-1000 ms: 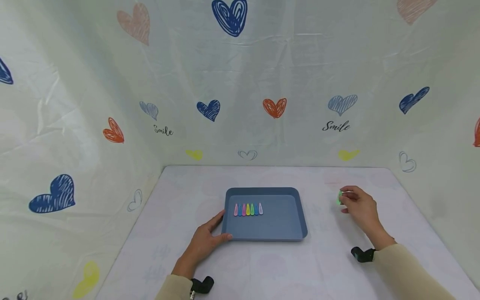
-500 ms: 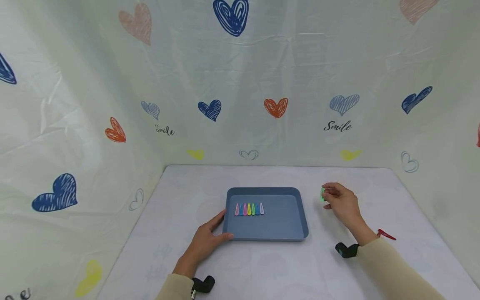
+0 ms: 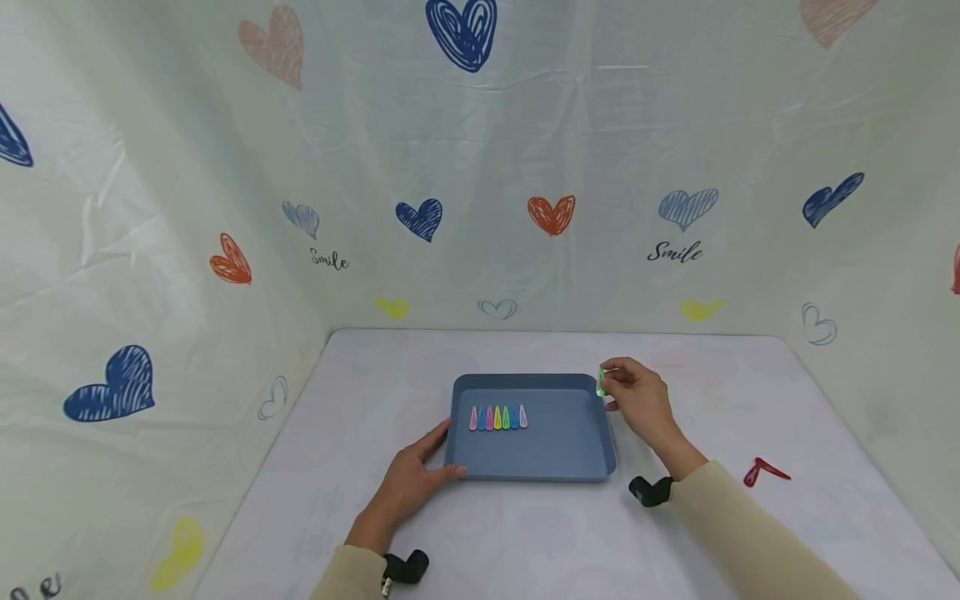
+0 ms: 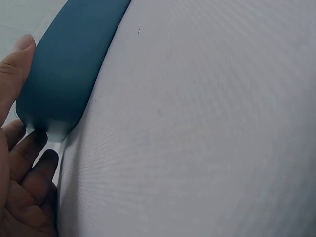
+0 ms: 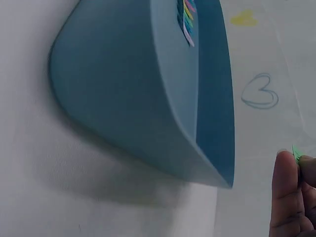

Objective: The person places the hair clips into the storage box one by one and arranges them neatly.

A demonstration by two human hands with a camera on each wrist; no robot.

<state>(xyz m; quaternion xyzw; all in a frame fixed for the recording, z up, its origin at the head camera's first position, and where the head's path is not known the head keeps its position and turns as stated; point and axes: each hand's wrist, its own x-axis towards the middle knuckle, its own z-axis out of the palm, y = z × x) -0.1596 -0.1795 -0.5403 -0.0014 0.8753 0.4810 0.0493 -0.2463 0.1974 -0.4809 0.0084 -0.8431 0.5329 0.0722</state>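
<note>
A blue-grey tray (image 3: 558,450) lies on the white table. Several small hair snap clips (image 3: 497,418) in pink, blue, yellow, green and pale tones stand in a row inside it, left of centre. My left hand (image 3: 411,485) holds the tray's near left corner, thumb at the front rim and fingers along the left wall; the left wrist view shows the fingers (image 4: 35,168) against its outside. Between thumb and fingertips my right hand (image 3: 639,402) pinches a green hair clip (image 3: 601,383) by the far right corner. Only the clip's tip (image 5: 296,151) shows in the right wrist view.
A red hair clip (image 3: 754,473), opened into a bent shape, rests on the table (image 3: 795,417) right of my right forearm. A hanging sheet (image 3: 480,167) printed with hearts rises behind the table. Each wrist wears a black camera mount (image 3: 651,492).
My right hand has moved left with the green clip, from the table's right side to the tray's far right corner. The red clip has come into view. My left hand stays at the tray.
</note>
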